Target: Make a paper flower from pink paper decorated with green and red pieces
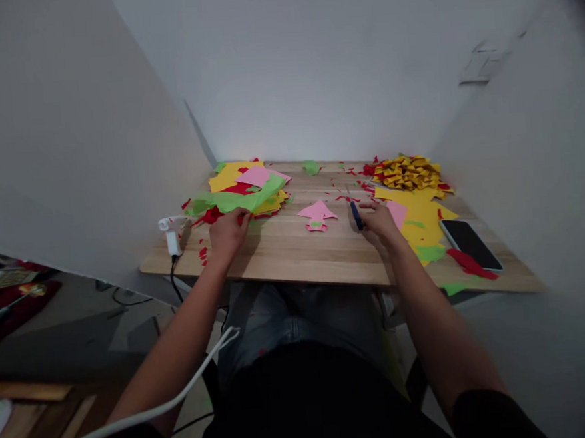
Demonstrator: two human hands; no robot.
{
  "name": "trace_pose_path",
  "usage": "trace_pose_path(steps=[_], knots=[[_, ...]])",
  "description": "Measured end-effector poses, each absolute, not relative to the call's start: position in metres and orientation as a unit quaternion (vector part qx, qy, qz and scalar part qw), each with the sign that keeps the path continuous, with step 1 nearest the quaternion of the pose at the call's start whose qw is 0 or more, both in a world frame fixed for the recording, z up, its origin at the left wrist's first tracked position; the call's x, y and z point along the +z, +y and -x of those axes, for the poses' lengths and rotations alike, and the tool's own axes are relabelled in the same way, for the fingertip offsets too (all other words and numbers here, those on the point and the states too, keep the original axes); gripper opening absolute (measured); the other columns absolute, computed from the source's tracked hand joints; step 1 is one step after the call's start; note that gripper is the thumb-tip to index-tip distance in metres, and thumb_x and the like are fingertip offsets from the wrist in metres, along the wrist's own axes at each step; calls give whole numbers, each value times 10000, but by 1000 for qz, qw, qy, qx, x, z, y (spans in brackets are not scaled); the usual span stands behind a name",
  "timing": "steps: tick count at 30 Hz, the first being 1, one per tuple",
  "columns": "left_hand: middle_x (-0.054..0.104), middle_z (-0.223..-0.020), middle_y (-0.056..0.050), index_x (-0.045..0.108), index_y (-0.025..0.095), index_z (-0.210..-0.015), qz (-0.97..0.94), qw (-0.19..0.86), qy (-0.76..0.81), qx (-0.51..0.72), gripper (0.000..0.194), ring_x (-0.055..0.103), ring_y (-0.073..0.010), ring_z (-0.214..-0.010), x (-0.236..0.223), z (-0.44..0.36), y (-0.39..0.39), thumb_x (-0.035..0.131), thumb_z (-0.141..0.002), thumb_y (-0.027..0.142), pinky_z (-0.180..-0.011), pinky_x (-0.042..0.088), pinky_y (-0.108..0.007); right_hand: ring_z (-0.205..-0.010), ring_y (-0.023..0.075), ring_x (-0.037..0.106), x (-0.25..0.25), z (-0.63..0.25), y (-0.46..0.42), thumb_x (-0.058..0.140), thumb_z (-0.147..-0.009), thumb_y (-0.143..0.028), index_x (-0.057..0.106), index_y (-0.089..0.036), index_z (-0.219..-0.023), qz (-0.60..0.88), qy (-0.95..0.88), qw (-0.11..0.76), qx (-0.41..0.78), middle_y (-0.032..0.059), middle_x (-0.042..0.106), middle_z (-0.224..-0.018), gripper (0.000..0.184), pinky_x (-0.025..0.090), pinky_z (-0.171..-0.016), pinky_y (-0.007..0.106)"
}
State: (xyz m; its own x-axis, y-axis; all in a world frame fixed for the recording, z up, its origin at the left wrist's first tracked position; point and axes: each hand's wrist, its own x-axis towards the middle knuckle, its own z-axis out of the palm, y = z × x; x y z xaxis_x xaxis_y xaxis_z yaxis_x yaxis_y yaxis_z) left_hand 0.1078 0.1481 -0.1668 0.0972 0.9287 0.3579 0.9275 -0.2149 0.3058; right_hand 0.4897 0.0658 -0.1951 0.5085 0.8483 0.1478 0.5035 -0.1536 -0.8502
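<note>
left hand (229,233) — at paper stack (236,199) | right hand (379,219) — scissors (356,215), brand unreadable

The scissors (356,216), with dark blue handles, sit right of centre, their thin blades towards the far side, too blurred to tell whether spread. At left lies a loose paper pile (232,182) of yellow, pink and red, a creased green sheet (231,200) draped across its near part.

The single head-worn view looks forward and down from just above the dark shirt (300,398), wide enough to take in the left hand (228,237) and right hand (379,222), the wooden tabletop (305,258) beneath them and, farthest off, the pale wall (307,71) behind it.
</note>
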Motion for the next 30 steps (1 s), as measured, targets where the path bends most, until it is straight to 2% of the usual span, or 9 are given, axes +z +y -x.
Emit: trace_pose_path(steps=[2,4,6,10,15,20,24,26,30], knots=[[786,-931,-98,770,242,-1081,-726,25,630,276,406,697,-273,-853,-172,-110,132,503,-952,520,-681,405,-318,-598,161,658,-193,-467,50,711,-743,-376,643,-195,-1018,700,-438,499,263,8,704,-702,336,552,-570,291],[784,-879,-89,784,227,-1014,-711,63,625,315,417,698,-257,-810,-177,-112,119,525,-936,544,-657,402,-312,-661,152,680,-193,-438,32,793,-654,-331,621,-212,-1041,570,-350,620,410,-3,712,-765,440,579,-638,295],[778,-847,-76,782,215,-939,-702,107,614,345,383,692,-237,-773,-183,-114,111,580,-900,538,-647,409,-302,-683,137,667,-194,-407,15,876,-566,-306,617,-233,-1003,473,-301,672,484,-25,697,-803,513,574,-649,279],[753,-814,-53,751,205,-886,-704,181,591,350,254,670,-204,-739,-203,-116,107,655,-839,435,-648,414,-284,-648,115,597,-203,-360,-12,870,-649,-465,645,-227,-936,413,-266,667,560,-6,668,-840,435,522,-582,253],[726,-786,-35,726,225,-1064,-719,208,586,309,285,643,-204,-729,-223,-112,112,616,-863,395,-633,391,-283,-754,169,631,-208,-343,-27,765,-727,-645,630,-284,-1052,372,-283,639,610,15,675,-896,505,543,-668,318],[651,-617,6,668,246,-1070,-734,228,574,282,294,614,-205,-643,-209,-104,102,526,-927,460,-617,370,-295,-719,165,590,-209,-350,-19,882,-590,-509,612,-267,-1081,539,-383,626,413,-24,618,-780,610,517,-688,306],[558,-633,9,544,222,-727,-702,133,572,401,318,520,-164,-622,-200,-68,98,572,-886,496,-628,362,-296,-836,206,615,-215,-372,-16,788,-706,-481,613,-247,-1164,615,-447,615,208,43,656,-953,543,532,-805,376],[497,-638,8,459,229,-696,-637,83,597,480,327,471,-162,-628,-197,-35,103,569,-880,477,-634,368,-308,-937,241,624,-218,-390,-16,758,-739,-429,623,-235,-1193,642,-490,577,122,85,670,-1056,512,524,-874,420],[592,-954,-80,459,243,-881,-498,29,634,591,164,553,-222,-834,-189,29,121,540,-870,385,-736,434,-386,-988,277,618,-220,-428,-8,689,-769,-382,634,-206,-1220,693,-505,515,18,121,679,-1093,486,507,-913,476]])
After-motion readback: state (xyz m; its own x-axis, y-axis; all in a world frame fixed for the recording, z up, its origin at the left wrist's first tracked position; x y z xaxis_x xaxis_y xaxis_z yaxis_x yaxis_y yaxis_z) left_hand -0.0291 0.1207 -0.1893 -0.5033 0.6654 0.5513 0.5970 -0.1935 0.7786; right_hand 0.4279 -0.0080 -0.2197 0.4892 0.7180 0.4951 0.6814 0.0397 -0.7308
